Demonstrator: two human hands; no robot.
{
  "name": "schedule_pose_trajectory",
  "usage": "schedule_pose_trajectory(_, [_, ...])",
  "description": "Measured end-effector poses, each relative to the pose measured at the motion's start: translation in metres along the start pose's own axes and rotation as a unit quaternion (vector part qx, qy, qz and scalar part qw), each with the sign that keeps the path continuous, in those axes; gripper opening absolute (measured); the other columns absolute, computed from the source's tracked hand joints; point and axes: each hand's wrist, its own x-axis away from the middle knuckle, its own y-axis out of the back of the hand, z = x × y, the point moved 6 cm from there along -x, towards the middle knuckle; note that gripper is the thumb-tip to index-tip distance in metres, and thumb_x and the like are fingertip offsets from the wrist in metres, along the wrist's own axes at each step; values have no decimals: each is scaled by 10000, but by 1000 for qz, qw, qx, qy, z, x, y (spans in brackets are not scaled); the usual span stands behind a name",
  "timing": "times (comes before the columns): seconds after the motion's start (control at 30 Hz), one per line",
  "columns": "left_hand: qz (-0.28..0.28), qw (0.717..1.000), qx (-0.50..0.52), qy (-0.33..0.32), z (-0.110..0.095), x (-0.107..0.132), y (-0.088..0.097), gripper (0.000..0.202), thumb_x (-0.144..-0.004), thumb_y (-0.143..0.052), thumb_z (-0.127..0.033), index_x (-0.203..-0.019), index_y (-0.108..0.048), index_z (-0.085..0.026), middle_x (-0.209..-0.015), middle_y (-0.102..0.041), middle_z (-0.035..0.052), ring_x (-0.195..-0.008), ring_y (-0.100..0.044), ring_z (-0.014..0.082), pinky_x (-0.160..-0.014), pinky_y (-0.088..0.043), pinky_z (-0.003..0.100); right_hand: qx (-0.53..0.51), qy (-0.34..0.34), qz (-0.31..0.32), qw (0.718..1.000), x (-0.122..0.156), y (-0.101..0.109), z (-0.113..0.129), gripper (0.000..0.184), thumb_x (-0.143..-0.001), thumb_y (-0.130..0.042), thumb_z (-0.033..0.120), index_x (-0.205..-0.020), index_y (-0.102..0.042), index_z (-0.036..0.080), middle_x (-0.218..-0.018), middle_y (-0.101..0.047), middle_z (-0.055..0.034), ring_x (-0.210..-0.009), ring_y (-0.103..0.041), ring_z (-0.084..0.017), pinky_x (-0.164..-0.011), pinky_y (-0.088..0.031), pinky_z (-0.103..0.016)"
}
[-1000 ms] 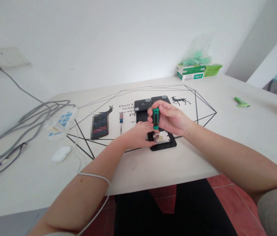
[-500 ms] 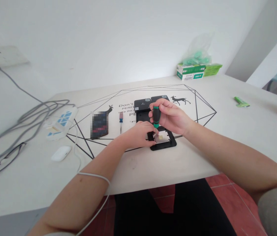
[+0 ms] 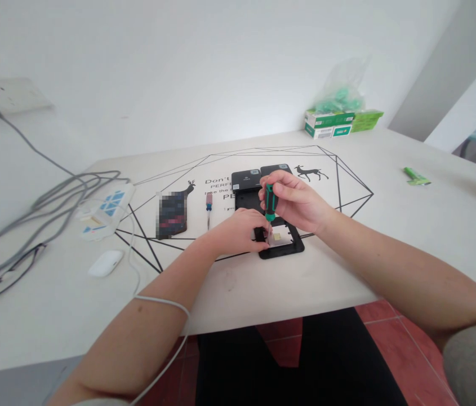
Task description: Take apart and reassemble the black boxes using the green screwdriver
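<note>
My right hand (image 3: 294, 200) is closed around the green and black handle of a screwdriver (image 3: 270, 203), held upright with its shaft pointing down. The tip meets the left side of an opened black device casing (image 3: 294, 248), which has a pale plate (image 3: 280, 235) with a small yellowish square inside. Gripping the casing's left edge, my left hand (image 3: 241, 231) has its fingertips close around the screwdriver's tip; a screw there is too small to make out. Behind my hands lie black device parts (image 3: 246, 180), partly covered by my right hand.
A second screwdriver (image 3: 208, 210) lies left of the device. Further left are a pixelated phone-like object (image 3: 172, 214), a white earbud case (image 3: 106, 263), a power strip (image 3: 115, 206) and grey cables (image 3: 69, 186). Green and white boxes (image 3: 328, 125) stand by the wall; a green wrapper (image 3: 416, 176) is at right.
The screwdriver handle has turned slightly in my right hand, with the fingers shifting on it. My left hand and the casing stay in place; the view has moved a little.
</note>
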Motion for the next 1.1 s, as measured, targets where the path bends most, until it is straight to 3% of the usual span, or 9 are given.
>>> schedule_pose_trajectory(0.33, [7, 1000, -3, 18, 0, 1, 1, 116, -846, -775, -264, -962, -782, -270, -1065, -805, -26, -1049, -704, 216, -1010, -476, 355, -24, -41, 34, 998, 0, -8, -2, 205, -940, -725, 408, -1034, -635, 250, -952, -722, 6, -826, -722, -164, -734, -609, -321])
schedule_pose_trajectory(0.43, [8, 1000, -13, 15, 0, 0, 0, 102, -849, -779, -277, -950, -785, -274, -1056, -805, -28, -1052, -705, 217, -1011, -475, 355, -12, -23, 15, 1000, 0, -5, -2, 288, -895, -785, 470, -1028, -653, 251, -988, -721, 1, -877, -708, -161, -736, -609, -297])
schedule_pose_trajectory(0.57, [4, 1000, -17, 5, 0, 0, 0, 78, -854, -775, -279, -931, -777, -271, -990, -797, -30, -1001, -715, 200, -1005, -472, 352, 17, 4, -15, 1000, 1, 1, 1, 302, -799, -901, 400, -977, -705, 252, -895, -692, 28, -809, -666, -119, -698, -586, -231])
schedule_pose_trajectory(0.9, [3, 1000, 3, 11, -2, 0, 2, 103, -834, -788, -250, -934, -775, -271, -1017, -809, -24, -1022, -703, 220, -991, -468, 363, -24, -16, 9, 1000, -3, -2, -1, 184, -935, -732, 383, -1042, -668, 247, -949, -719, 8, -826, -716, -159, -721, -617, -310])
schedule_pose_trajectory(1.1, [6, 1000, -2, -1, -4, -1, 2, 58, -846, -770, -240, -896, -773, -268, -959, -800, -29, -972, -712, 204, -982, -468, 348, 2, 1, -21, 1000, 0, -2, 0, 312, -821, -866, 442, -1012, -710, 251, -976, -705, 16, -857, -685, -141, -702, -599, -259])
